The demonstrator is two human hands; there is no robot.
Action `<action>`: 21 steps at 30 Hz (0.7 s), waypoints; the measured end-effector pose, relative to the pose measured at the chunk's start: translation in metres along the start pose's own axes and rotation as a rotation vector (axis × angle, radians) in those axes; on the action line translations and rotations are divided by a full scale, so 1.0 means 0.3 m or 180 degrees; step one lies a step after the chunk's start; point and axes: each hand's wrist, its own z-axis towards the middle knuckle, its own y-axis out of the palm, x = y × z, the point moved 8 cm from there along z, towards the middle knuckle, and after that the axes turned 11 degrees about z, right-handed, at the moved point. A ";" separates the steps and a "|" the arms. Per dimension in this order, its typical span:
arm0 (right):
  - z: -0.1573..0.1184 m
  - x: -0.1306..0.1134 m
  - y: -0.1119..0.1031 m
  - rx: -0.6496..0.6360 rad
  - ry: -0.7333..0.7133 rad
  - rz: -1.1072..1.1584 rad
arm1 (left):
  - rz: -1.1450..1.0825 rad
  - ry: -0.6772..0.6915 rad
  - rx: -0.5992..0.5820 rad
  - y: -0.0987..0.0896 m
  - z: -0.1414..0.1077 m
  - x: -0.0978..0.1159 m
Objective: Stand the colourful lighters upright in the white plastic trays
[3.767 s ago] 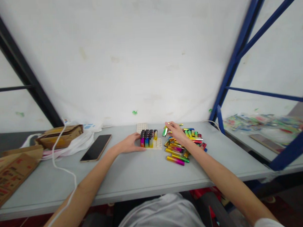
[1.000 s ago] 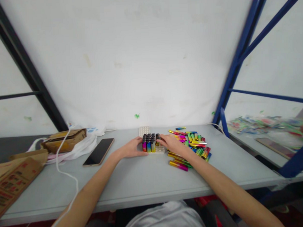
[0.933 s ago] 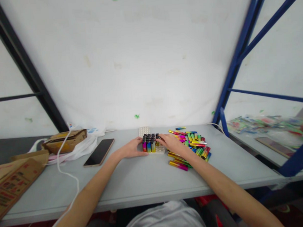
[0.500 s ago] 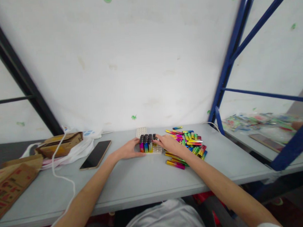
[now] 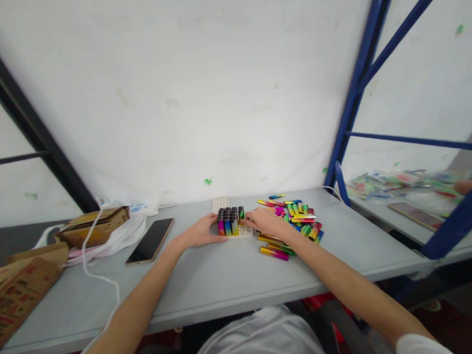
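Rows of shiny colored lighters (image 5: 227, 226) with black tops stand upright, packed together, in a white holed tray (image 5: 246, 231). My left hand (image 5: 201, 230) is closed around the tray's left end, thumb at the front and fingers behind. At the right side of the rows, my right hand (image 5: 262, 220) pinches a green lighter (image 5: 241, 214) that stands in the tray; its fingertips partly cover it. To the right lies a loose pile of shiny metallic tubes (image 5: 299, 219) in gold, green, pink and blue, partly behind my right forearm.
A second white holed piece (image 5: 220, 203) lies behind the rows. At left are a phone (image 5: 150, 241), an opened cardboard box (image 5: 93, 226), another carton (image 5: 25, 287) and a white cable (image 5: 100, 277). A blue metal frame (image 5: 348, 111) rises at right, with plastic packets (image 5: 406, 184) beyond.
My right fingers have shifted slightly right and down from the lighter's top, showing more of the green lighter. My left hand has stayed in place. The view has shifted slightly.
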 end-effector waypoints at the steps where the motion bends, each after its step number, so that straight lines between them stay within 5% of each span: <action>1: -0.006 0.010 -0.017 0.0064 -0.0061 0.0079 | -0.0012 0.0000 -0.0003 0.000 0.000 0.002; 5: -0.040 0.079 -0.079 0.0190 -0.0099 0.0345 | -0.0041 0.0015 -0.0045 0.000 0.001 0.011; 13: -0.105 0.152 -0.041 -0.0656 0.0117 0.0877 | -0.0063 -0.0012 -0.0033 0.003 0.000 -0.001; 21: -0.067 0.151 -0.039 0.0028 -0.0295 0.0410 | -0.0026 -0.0018 -0.0065 0.003 0.002 0.006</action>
